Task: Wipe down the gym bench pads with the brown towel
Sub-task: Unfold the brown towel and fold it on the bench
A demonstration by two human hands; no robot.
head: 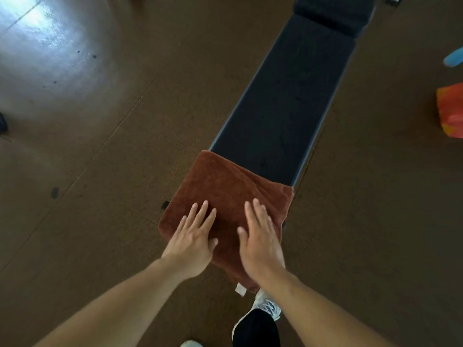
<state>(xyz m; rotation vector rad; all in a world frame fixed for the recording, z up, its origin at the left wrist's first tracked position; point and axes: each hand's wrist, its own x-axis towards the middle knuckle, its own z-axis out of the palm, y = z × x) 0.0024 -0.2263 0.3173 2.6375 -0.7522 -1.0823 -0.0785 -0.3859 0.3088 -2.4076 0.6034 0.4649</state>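
Note:
The brown towel lies spread flat over the near end of the black gym bench pad, covering its full width and hanging a little over the near edge. My left hand rests palm down on the towel's left half, fingers spread. My right hand presses flat on the towel's right half beside it. Neither hand grips the cloth. A second black pad continues at the far end of the bench, angled off to the upper right.
Brown floor surrounds the bench, with a bright glare patch at upper left. An orange bag and a blue object lie on the floor at the right edge. My white shoe stands just below the bench's near end.

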